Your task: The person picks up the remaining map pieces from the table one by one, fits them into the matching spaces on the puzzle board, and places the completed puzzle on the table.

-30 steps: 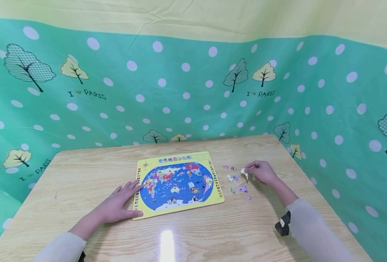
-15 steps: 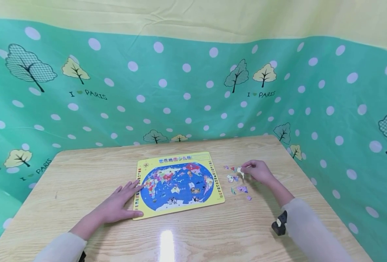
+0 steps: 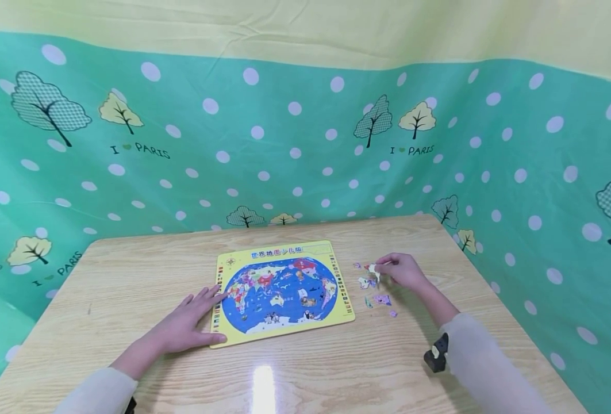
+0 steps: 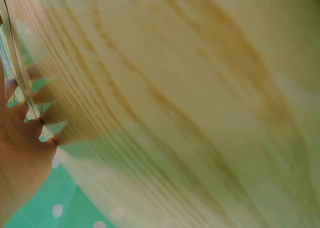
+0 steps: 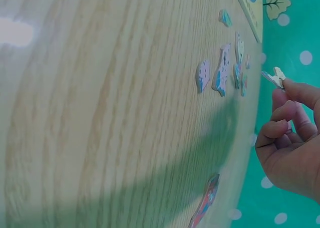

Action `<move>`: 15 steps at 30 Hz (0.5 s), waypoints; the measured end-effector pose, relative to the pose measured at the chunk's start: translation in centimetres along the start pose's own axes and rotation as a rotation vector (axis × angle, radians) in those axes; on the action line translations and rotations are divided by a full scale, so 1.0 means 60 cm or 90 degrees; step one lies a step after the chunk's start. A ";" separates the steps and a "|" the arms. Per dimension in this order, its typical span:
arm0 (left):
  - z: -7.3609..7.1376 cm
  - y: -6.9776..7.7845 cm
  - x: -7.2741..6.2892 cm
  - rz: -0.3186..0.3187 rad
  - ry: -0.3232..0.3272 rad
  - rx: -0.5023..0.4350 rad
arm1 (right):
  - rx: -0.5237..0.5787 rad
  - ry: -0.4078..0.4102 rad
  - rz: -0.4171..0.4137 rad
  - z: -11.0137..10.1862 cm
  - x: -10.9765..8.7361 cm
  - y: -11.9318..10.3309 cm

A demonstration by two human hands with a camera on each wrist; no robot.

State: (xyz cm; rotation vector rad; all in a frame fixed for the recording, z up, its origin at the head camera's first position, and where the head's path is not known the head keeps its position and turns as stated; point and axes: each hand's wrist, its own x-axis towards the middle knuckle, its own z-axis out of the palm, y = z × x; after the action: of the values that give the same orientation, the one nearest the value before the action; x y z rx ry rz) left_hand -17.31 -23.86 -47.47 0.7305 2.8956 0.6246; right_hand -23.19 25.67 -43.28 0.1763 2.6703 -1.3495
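Observation:
A yellow-bordered world map puzzle board (image 3: pixel 279 333) lies on the table. My left hand (image 3: pixel 188 325) rests with fingers spread on its left edge; in the left wrist view that hand (image 4: pixel 22 153) shows only at the left side. Between thumb and forefinger, my right hand (image 3: pixel 403 270) pinches a small whitish puzzle piece (image 3: pixel 375 273) above the loose pieces. The right wrist view shows this pinched puzzle piece (image 5: pixel 274 78) raised off the tabletop, the other fingers of the right hand (image 5: pixel 295 143) curled in. Beneath are a purple puzzle piece (image 3: pixel 383 299) and a white-and-purple one (image 3: pixel 364 282).
Several more small pieces lie right of the board, among them a green sliver (image 3: pixel 368 302) and a pinkish piece (image 3: pixel 393 313). A red-and-blue piece (image 5: pixel 206 202) lies apart in the right wrist view. Polka-dot green cloth (image 3: pixel 264 149) hangs behind the wooden table (image 3: pixel 145 276).
My right hand has moved left toward the board, carrying the whitish puzzle piece over the other loose pieces. My left hand has stayed on the board's edge.

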 end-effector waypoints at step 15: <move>-0.001 0.002 0.000 -0.004 -0.004 0.001 | 0.024 -0.006 0.012 0.014 0.004 -0.004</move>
State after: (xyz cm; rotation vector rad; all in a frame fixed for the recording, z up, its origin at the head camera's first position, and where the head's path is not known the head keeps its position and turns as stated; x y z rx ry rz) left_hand -17.25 -23.76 -47.35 0.7218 2.8919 0.6180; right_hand -23.41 24.84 -43.61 0.1979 2.6301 -1.3911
